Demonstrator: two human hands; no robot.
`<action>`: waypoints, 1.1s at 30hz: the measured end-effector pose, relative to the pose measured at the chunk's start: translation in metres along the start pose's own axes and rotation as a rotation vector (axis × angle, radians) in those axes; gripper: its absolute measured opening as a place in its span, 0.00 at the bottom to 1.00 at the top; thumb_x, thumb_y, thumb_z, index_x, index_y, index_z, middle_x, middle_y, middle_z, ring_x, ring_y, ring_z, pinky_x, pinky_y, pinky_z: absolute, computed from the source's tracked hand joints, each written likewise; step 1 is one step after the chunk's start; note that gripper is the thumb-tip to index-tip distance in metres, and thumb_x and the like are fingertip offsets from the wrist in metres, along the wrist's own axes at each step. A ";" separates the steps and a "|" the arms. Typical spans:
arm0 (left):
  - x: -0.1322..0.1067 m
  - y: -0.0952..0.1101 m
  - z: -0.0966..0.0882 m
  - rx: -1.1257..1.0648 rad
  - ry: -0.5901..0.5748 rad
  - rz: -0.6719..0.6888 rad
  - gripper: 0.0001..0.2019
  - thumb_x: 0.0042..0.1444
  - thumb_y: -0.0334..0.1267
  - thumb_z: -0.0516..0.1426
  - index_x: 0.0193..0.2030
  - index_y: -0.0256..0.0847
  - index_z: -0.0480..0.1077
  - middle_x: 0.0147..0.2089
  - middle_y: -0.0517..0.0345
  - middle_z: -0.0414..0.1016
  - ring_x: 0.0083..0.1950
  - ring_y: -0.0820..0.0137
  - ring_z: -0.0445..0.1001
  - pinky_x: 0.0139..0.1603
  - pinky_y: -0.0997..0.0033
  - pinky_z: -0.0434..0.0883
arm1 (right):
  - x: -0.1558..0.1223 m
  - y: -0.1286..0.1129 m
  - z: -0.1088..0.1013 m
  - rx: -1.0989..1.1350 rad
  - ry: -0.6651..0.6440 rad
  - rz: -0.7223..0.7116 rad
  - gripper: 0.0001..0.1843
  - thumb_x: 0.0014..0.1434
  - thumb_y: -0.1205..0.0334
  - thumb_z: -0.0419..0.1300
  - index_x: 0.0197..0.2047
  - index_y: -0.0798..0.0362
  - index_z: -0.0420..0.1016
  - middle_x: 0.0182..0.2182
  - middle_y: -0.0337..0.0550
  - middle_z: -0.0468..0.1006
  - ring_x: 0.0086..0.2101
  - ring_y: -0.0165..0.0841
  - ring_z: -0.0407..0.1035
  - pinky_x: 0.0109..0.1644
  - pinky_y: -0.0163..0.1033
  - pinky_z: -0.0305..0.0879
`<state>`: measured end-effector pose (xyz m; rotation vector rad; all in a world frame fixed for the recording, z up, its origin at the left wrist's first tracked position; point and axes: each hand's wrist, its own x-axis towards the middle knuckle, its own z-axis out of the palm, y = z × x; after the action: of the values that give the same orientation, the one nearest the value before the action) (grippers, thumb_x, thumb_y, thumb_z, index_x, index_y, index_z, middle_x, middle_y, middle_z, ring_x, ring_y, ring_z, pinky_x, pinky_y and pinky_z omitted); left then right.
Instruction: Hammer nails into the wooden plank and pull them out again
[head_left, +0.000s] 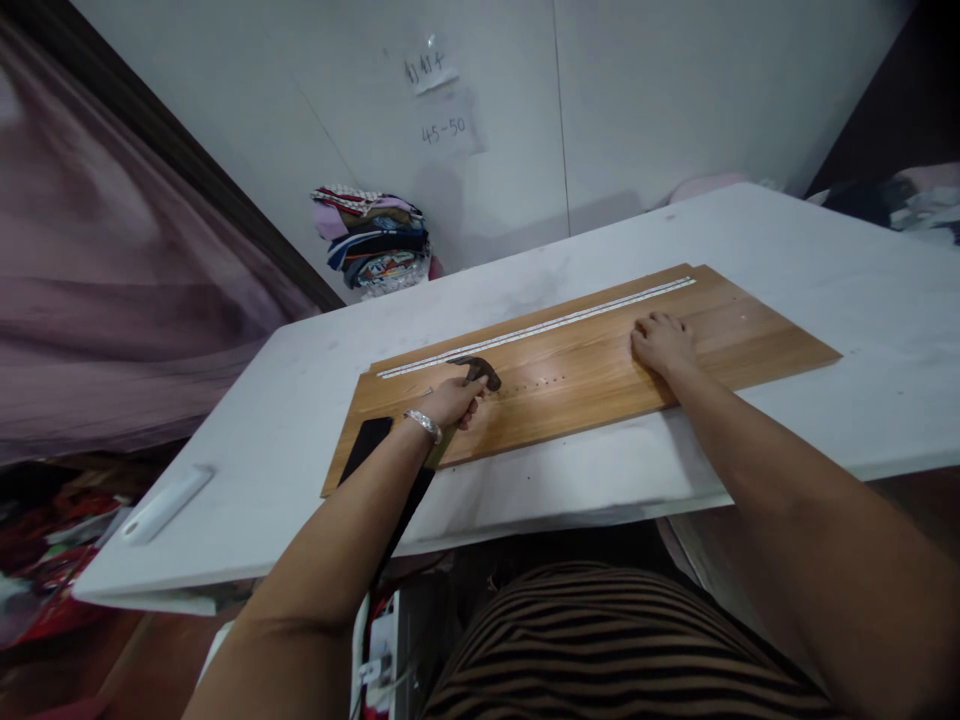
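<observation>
A long wooden board (pixel 600 360) lies across a white table (pixel 825 260), with a pale strip (pixel 540 326) running along its far edge. My left hand (pixel 454 400), with a silver bracelet at the wrist, is closed round the handle of a dark hammer (pixel 480 370) whose head rests on the board. A row of small nails or dots (pixel 536 382) runs along the board to the right of the hammer head. My right hand (pixel 660 342) presses on the board with its fingers curled, holding nothing I can make out.
A black phone (pixel 365 447) lies on the board's near left end, beside my left forearm. A white flat tool (pixel 165 503) sits at the table's left edge. Folded clothes (pixel 373 240) are stacked against the wall behind. Purple fabric hangs at the left.
</observation>
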<state>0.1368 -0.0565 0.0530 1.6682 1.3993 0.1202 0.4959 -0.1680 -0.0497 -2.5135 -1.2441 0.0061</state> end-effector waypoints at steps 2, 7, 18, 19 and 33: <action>0.000 -0.001 0.001 0.008 -0.003 -0.003 0.16 0.73 0.46 0.54 0.35 0.39 0.69 0.20 0.67 0.63 0.16 0.77 0.61 0.20 0.76 0.63 | 0.000 0.000 -0.001 -0.009 -0.011 0.003 0.26 0.70 0.57 0.44 0.57 0.54 0.80 0.59 0.59 0.76 0.60 0.50 0.63 0.63 0.56 0.56; 0.003 -0.005 0.004 0.033 -0.015 -0.026 0.16 0.72 0.46 0.55 0.35 0.39 0.69 0.20 0.66 0.64 0.17 0.77 0.62 0.20 0.76 0.64 | 0.000 -0.002 -0.003 -0.012 -0.025 0.000 0.27 0.71 0.57 0.44 0.57 0.54 0.80 0.60 0.59 0.76 0.60 0.49 0.63 0.63 0.55 0.56; 0.004 -0.003 0.001 -0.005 -0.009 -0.005 0.16 0.71 0.46 0.56 0.34 0.39 0.69 0.20 0.66 0.64 0.16 0.76 0.61 0.20 0.75 0.63 | 0.000 -0.001 -0.001 0.008 0.007 -0.002 0.25 0.70 0.58 0.45 0.54 0.53 0.81 0.58 0.58 0.76 0.59 0.50 0.64 0.62 0.56 0.56; 0.003 -0.001 0.001 -0.008 -0.007 -0.006 0.17 0.71 0.46 0.56 0.33 0.39 0.69 0.20 0.66 0.64 0.16 0.76 0.61 0.20 0.75 0.63 | 0.000 -0.001 0.000 0.010 0.012 -0.003 0.25 0.70 0.58 0.45 0.54 0.52 0.81 0.57 0.58 0.77 0.59 0.50 0.64 0.61 0.56 0.56; 0.002 -0.006 0.003 0.028 -0.009 -0.026 0.16 0.70 0.49 0.58 0.35 0.39 0.69 0.20 0.65 0.65 0.17 0.76 0.63 0.21 0.75 0.65 | 0.000 -0.001 -0.002 -0.011 -0.012 0.001 0.25 0.70 0.58 0.44 0.55 0.52 0.81 0.59 0.57 0.76 0.60 0.49 0.64 0.63 0.55 0.56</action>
<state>0.1353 -0.0571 0.0460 1.6708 1.4211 0.0787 0.4952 -0.1676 -0.0476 -2.5272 -1.2502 0.0148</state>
